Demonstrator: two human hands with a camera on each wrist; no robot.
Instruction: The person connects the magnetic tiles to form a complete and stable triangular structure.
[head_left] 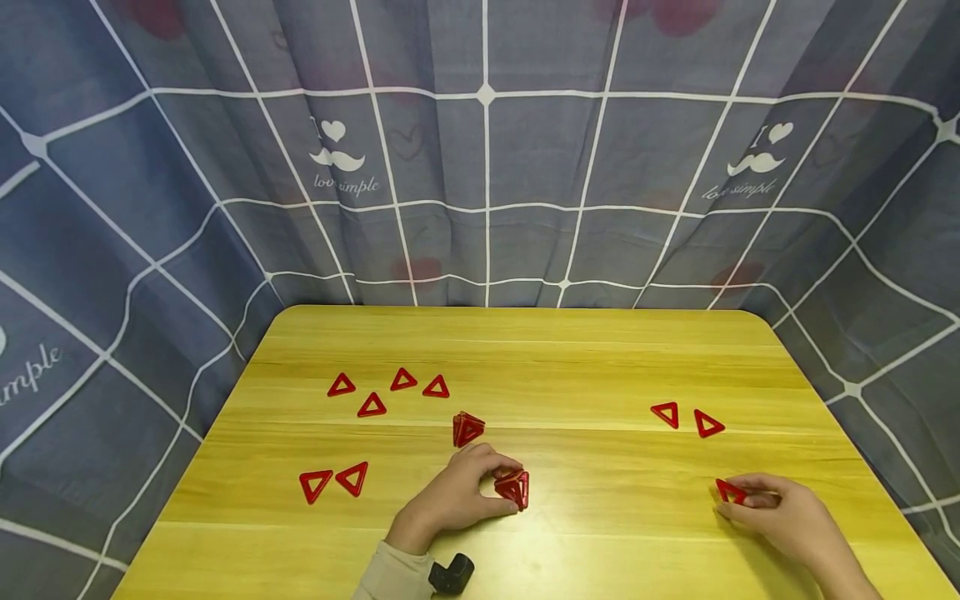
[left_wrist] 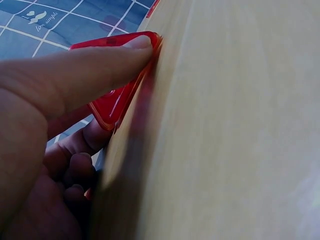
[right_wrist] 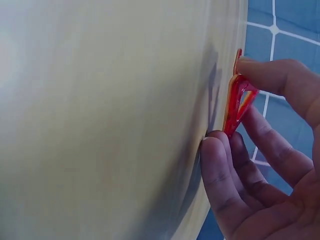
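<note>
Pointing upward — joined red triangles (head_left: 513,489)

The right hand (right_wrist: 280,200) comes in from the right side, pinching a translucent red triangle (right_wrist: 234,102) by its upper end. The thumb (right_wrist: 272,75) presses there from above, while the bent fingers (right_wrist: 217,170) gather beneath its lower tip. A thin red edge (right_wrist: 238,54) pokes up past the thumb — whether it belongs to the same piece is unclear. Pale wooden counter (right_wrist: 100,125) fills the left, crossed by a long soft shadow (right_wrist: 175,200); a blue curtain (right_wrist: 300,17) with white lines hangs behind the fingers.
</note>
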